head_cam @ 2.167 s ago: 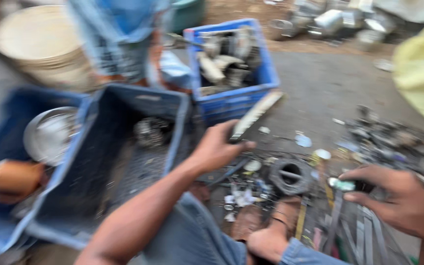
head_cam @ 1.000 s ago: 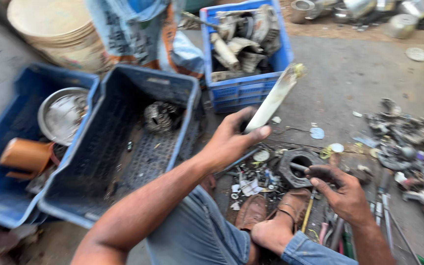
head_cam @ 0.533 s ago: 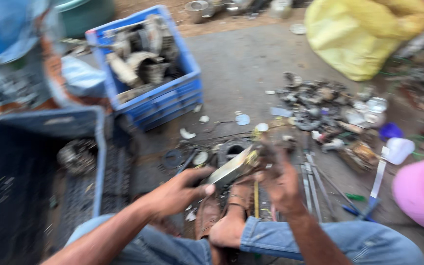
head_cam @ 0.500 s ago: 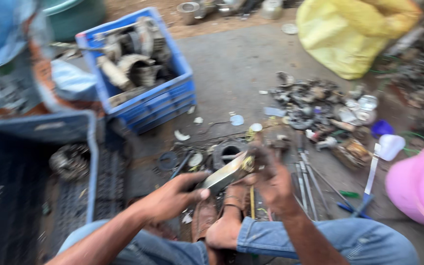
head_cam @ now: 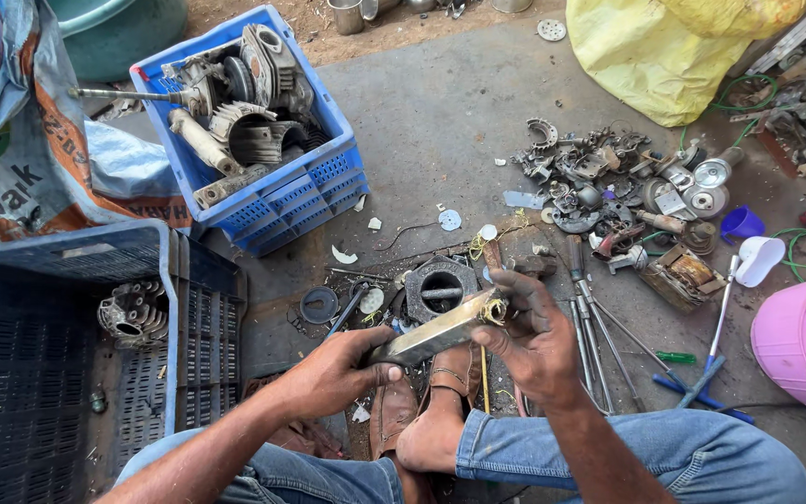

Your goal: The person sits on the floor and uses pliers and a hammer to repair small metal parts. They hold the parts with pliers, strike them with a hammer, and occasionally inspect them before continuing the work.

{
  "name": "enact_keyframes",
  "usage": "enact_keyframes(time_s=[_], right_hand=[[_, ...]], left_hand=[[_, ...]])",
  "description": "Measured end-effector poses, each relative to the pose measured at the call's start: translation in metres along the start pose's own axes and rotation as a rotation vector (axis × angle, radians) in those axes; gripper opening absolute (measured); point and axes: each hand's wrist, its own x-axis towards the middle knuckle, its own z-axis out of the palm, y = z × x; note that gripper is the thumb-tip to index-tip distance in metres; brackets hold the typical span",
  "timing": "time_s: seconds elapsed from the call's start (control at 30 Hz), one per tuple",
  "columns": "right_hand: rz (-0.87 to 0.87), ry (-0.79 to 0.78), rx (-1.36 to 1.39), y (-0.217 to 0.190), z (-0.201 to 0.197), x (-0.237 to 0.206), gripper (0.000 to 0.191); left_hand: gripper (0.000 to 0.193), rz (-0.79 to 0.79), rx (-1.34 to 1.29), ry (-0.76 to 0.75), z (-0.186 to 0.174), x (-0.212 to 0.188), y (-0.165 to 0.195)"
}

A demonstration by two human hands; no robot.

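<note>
Metal bar [head_cam: 440, 331] at lower centre, both ends clamped by left hand [head_cam: 333, 373] and right hand [head_cam: 534, 341] fingers; black housing [head_cam: 440, 291] just behind; blue crate [head_cam: 254, 201] upper left; scrap pile [head_cam: 618, 187] upper right.

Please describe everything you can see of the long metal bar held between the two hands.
The metal bar is a flat, elongated piece, dull silver-grey with grime and a brassy, worn tip at its right end. It lies tilted, right end higher, above the person's foot. The left hand grips its lower left end; the right hand pinches the upper right end. Both ends are partly hidden by fingers.
</note>
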Motion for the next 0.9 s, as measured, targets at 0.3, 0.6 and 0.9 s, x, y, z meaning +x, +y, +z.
enact_keyframes(time_s=[0.3,0.6,0.9], right_hand=[[-0.095,0.013,0.03,0.015,-0.008,0.001,0.056],[-0.072,0.1,0.008,0.02,-0.007,-0.001,0.054],[-0.054,0.152,-0.029,0.024,-0.007,-0.001,0.053]], left_hand=[[0.049,-0.088,-0.167,-0.144,0.0,0.001,-0.012],[0.075,-0.212,-0.096,-0.14,0.004,0.005,-0.032],[0.075,-0.18,-0.17,-0.177,0.002,0.002,-0.025]])
